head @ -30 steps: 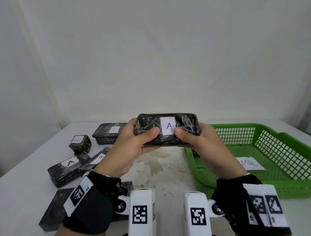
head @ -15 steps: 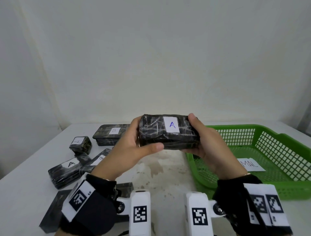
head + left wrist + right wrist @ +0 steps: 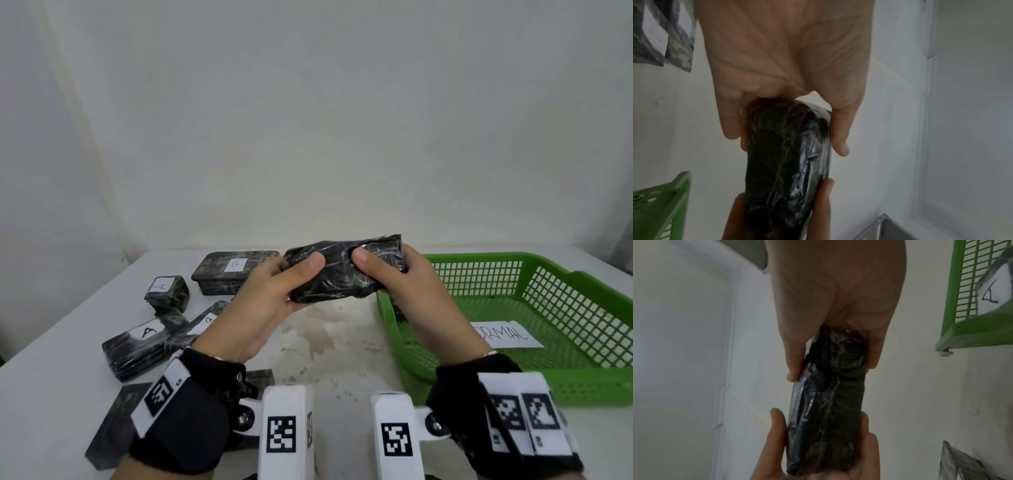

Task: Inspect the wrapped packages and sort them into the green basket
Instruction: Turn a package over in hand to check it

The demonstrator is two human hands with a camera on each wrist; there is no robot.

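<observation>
A person held one dark wrapped package (image 3: 344,274) up in front of them with both hands, above a white bench (image 3: 325,346). The left hand (image 3: 270,301) gripped its left end, thumb across the near face and fingers curled behind; the right hand (image 3: 407,287) gripped the right end the same way. The package was tilted, its right end a little higher, and no label showed on the face turned to the camera. In the wrist views the shiny, wrinkled film could be seen stretched over the dark block between thumb and fingers of each hand. A green basket (image 3: 582,291) of open mesh sat on the bench just to the right of the hands, with a paper slip (image 3: 510,334) lying inside it whose letters seemed to read "NORMAL". To the left lay more wrapped packages: one marked B (image 3: 234,275) at the back, a small one marked A (image 3: 166,293) beside it, and a larger one marked A (image 3: 140,346) nearer the person. The step in hand appeared to be inspection, with the package being turned to check its sides. The next move would likely call for carrying it right, over the basket rim, and setting it down without snagging the film.
</observation>
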